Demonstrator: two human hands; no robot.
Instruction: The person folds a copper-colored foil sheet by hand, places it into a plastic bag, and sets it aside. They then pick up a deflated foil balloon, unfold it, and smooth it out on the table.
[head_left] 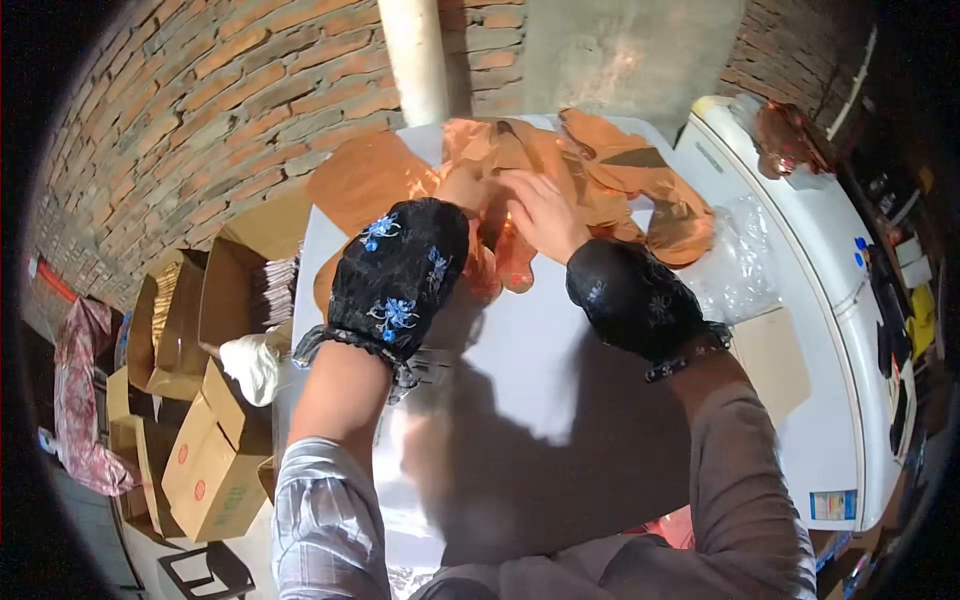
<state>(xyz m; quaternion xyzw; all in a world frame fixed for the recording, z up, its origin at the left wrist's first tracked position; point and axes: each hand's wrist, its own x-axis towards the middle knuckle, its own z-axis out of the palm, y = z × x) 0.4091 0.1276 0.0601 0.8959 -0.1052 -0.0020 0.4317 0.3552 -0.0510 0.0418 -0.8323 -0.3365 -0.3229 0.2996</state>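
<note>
A heap of shiny orange foil pieces (610,170) lies at the far side of a white table (520,370). Both forearms wear black lace sleeve covers, the left one with blue flowers. My left hand (462,190) and my right hand (540,212) meet at the middle of the heap. Each pinches one orange foil piece (508,262) that hangs down between them toward me. The fingers of the left hand are mostly hidden behind the foil.
Open cardboard boxes (200,400) stand on the floor at the left, beside a white sack (252,362). A clear plastic bag (740,262) and a brown card (772,360) lie at the table's right. A white appliance (820,300) stands further right. A brick wall is behind.
</note>
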